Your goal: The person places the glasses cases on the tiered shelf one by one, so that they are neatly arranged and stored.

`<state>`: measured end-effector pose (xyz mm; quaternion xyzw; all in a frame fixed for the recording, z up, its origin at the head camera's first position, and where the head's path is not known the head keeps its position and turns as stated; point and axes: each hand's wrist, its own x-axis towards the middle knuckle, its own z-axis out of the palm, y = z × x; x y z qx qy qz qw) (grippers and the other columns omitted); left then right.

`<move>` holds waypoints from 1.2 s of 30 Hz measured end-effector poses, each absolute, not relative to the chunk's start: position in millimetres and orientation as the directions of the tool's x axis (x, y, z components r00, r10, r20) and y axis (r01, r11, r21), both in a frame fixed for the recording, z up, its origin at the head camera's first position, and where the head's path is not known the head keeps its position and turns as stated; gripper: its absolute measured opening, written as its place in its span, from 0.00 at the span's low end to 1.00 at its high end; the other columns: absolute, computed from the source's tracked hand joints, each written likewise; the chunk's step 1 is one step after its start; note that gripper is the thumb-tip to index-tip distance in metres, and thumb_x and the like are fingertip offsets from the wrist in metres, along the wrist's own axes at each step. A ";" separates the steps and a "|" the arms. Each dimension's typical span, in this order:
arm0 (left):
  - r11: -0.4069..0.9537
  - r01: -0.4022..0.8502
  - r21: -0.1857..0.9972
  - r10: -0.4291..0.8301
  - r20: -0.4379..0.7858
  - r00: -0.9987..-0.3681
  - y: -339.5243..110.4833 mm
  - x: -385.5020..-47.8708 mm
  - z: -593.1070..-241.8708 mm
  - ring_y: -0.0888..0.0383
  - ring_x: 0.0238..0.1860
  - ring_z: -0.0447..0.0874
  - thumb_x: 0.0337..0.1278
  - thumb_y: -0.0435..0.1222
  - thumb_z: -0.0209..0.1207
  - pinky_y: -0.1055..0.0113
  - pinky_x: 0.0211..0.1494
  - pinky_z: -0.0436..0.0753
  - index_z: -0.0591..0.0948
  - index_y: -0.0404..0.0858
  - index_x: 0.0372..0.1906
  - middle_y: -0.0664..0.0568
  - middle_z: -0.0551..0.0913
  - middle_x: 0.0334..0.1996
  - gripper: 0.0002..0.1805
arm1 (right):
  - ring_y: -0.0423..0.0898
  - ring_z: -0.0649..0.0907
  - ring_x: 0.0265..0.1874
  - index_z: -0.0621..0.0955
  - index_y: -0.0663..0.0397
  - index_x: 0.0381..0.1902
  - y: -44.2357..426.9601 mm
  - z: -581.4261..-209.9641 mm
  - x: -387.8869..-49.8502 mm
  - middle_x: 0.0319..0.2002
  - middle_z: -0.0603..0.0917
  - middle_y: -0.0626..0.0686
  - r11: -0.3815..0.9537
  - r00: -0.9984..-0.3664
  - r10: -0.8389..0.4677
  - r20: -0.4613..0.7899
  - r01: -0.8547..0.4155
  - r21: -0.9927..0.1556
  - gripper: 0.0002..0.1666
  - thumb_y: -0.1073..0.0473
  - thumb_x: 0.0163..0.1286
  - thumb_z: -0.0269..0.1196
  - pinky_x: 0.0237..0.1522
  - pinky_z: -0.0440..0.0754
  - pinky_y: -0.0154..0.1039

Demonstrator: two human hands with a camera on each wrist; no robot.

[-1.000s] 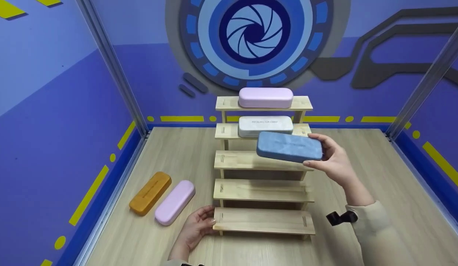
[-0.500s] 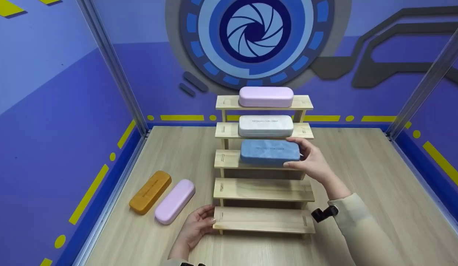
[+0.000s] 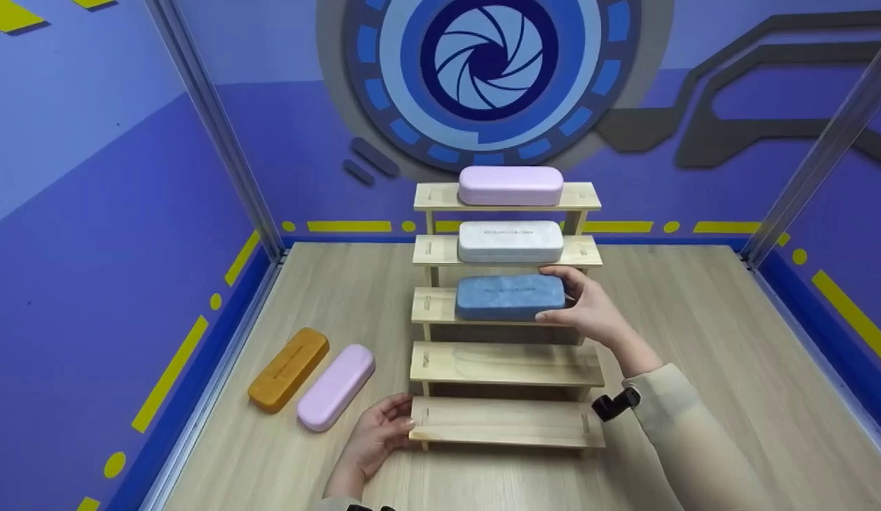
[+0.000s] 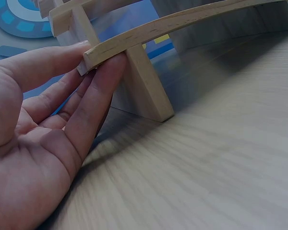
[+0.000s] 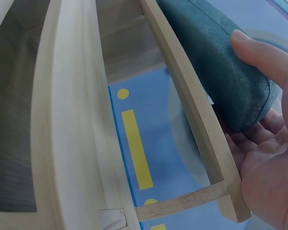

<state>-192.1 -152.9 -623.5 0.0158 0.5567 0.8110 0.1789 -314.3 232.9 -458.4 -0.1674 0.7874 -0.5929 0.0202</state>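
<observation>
Lettering on blue case illegible (too small), left sleeve cropped

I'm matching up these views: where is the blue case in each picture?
Head: the blue case, just right of and below centre, held by the right hand.
Left wrist: not visible.
Right wrist: the blue case, upper right.
Shared landmark: the wooden rack, in all three.

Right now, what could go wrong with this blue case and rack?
The right hand grips the blue case only by its right end, so the far end could dip.
The case looks near the front edge of the middle tier and might slip off.
The left hand pinches the bottom tier; a tug could shift the rack and jostle the white case.
</observation>
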 end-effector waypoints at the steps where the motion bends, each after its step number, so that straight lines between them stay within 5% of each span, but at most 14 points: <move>1: -0.316 -0.272 0.909 0.307 -0.174 -0.936 -152.9 -192.1 -623.6 0.59 0.50 0.84 0.64 0.24 0.60 0.64 0.48 0.89 0.61 0.21 0.73 0.53 0.81 0.53 0.35 | 0.39 0.84 0.47 0.72 0.60 0.69 233.1 -458.5 -314.8 0.60 0.80 0.61 0.245 -0.942 -0.291 0.164 -0.240 -0.939 0.48 0.70 0.51 0.79 0.47 0.85 0.31; 22: -0.304 -0.266 0.915 0.303 -0.172 -0.937 -152.6 -192.6 -624.6 0.59 0.49 0.84 0.63 0.24 0.60 0.67 0.46 0.88 0.64 0.23 0.72 0.54 0.82 0.53 0.33 | 0.55 0.79 0.60 0.71 0.60 0.70 234.7 -456.1 -317.1 0.65 0.79 0.65 0.430 -0.920 -0.362 0.151 -0.308 -0.848 0.46 0.64 0.55 0.79 0.56 0.76 0.27; 31: -0.303 -0.270 0.914 0.299 -0.177 -0.938 -153.1 -193.4 -625.8 0.59 0.50 0.83 0.63 0.25 0.60 0.66 0.47 0.88 0.63 0.22 0.73 0.53 0.82 0.55 0.34 | 0.60 0.79 0.62 0.70 0.60 0.71 232.9 -452.8 -314.6 0.66 0.78 0.66 0.476 -0.927 -0.349 0.134 -0.299 -0.827 0.48 0.64 0.54 0.79 0.64 0.76 0.51; 36: -0.302 -0.266 0.916 0.307 -0.170 -0.936 -153.4 -193.0 -626.3 0.59 0.52 0.83 0.64 0.26 0.59 0.65 0.49 0.88 0.58 0.21 0.75 0.51 0.81 0.56 0.37 | 0.63 0.77 0.65 0.68 0.61 0.73 235.3 -455.3 -312.4 0.69 0.75 0.67 0.505 -0.928 -0.342 0.149 -0.316 -0.803 0.51 0.65 0.54 0.79 0.67 0.75 0.55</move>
